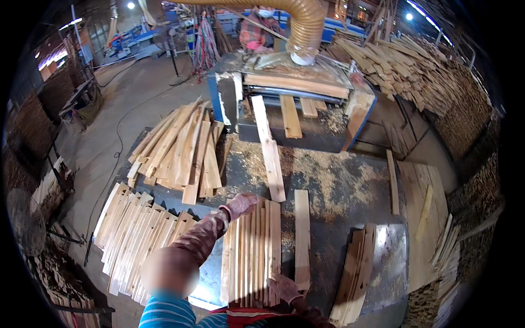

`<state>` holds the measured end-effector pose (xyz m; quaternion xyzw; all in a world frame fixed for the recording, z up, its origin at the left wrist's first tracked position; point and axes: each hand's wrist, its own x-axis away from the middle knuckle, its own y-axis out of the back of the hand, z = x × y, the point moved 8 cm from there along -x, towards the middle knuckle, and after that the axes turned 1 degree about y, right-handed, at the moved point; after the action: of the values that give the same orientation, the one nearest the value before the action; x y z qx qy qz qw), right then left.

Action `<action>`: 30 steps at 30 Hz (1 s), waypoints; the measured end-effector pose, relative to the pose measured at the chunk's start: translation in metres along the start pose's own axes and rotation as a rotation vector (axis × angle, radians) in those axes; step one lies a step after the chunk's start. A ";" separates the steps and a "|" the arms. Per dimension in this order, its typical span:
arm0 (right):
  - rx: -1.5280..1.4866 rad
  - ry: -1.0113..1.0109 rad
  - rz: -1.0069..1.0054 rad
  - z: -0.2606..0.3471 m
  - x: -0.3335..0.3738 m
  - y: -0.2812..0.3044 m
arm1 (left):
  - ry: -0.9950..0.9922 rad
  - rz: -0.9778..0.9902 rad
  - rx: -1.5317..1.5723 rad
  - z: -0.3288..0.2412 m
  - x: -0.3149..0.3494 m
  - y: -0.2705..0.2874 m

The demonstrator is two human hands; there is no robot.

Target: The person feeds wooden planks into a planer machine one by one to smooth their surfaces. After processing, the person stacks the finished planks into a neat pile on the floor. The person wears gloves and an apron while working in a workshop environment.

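A row of narrow wooden boards (251, 251), packed side by side, lies on the table right in front of me. My left hand (242, 205), in a pale glove, reaches across to the row's far end, its fingers closed over the board ends. At the near right corner of the row, my right hand (284, 287), also gloved, holds the edge of the outermost board (274, 235). Its fingertips are partly hidden. A single board (302, 235) lies just right of the row. Beyond, two boards end to end (272, 164) stretch from the machine's opening toward the row.
A planing machine (295, 82) with a thick yellow hose (306, 27) stands ahead, and a person (260, 33) is behind it. Board piles lie left (175, 147), near left (142, 240) and right (355, 273). Shavings (328, 172) cover the metal table. Scrap wood (410, 71) is heaped far right.
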<state>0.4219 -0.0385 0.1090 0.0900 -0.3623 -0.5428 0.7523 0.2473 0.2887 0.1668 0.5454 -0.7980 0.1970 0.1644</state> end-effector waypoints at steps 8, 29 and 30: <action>-0.121 -0.199 -0.350 -0.054 0.013 0.046 | -0.018 -0.090 0.248 0.001 -0.043 -0.033; -0.248 -0.509 -0.599 -0.134 -0.003 0.122 | -0.429 -0.449 0.267 -0.081 -0.082 0.055; -0.338 -0.447 -0.607 -0.137 -0.009 0.127 | -0.460 -0.488 0.190 -0.090 -0.073 0.108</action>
<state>0.6043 -0.0154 0.0735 -0.0522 -0.3794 -0.7982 0.4651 0.1763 0.4269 0.1951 0.7631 -0.6383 0.0971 -0.0288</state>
